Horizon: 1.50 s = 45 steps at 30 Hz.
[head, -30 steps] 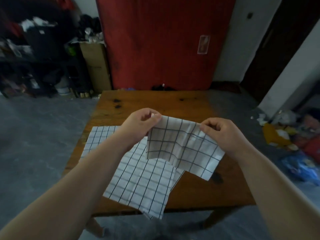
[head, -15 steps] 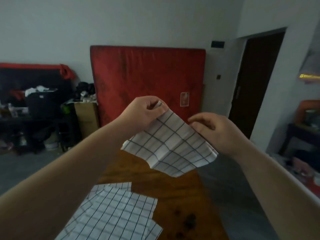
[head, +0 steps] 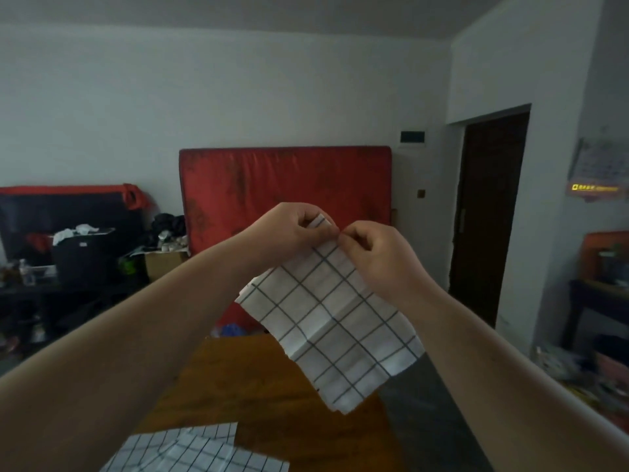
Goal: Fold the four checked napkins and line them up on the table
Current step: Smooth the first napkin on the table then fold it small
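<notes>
A white napkin with a dark check [head: 332,327] hangs in the air above the wooden table [head: 272,386], doubled over, its lower corner pointing down. My left hand [head: 292,229] pinches its top corner. My right hand [head: 374,257] pinches the same top edge right beside it, the fingertips of both hands touching. Other checked napkins [head: 200,451] lie flat and overlapping on the table at the bottom left, partly cut off by the frame edge.
A red mattress [head: 286,199] leans on the far wall behind the table. Dark shelves with clutter [head: 68,253] stand at the left. A dark doorway [head: 486,212] is at the right, and a side table with clutter [head: 602,294] at the far right.
The view has tilted up from the table to the room. Both hands have lifted the napkin higher and come together at its top edge, so it hangs folded.
</notes>
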Each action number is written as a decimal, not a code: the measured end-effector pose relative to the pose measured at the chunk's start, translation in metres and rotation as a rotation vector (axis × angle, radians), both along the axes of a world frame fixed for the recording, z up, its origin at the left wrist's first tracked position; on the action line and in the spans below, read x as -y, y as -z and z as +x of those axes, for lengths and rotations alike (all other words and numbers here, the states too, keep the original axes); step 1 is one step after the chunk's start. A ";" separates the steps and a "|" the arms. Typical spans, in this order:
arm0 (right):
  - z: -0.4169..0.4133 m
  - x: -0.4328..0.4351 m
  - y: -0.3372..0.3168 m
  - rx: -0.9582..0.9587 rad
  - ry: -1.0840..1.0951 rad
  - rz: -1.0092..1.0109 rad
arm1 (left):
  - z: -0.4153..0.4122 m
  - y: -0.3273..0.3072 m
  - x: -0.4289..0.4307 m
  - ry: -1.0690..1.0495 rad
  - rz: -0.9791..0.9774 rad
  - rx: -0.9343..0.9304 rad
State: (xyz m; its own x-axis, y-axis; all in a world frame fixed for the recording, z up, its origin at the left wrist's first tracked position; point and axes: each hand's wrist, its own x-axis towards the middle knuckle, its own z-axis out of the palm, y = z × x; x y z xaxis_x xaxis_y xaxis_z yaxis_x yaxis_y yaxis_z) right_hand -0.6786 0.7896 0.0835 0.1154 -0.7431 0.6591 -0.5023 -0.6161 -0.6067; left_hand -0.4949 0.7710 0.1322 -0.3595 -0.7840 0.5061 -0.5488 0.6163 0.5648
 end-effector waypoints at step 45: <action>-0.052 0.045 0.046 -0.070 0.002 0.162 | -0.016 -0.014 0.056 -0.083 0.024 0.076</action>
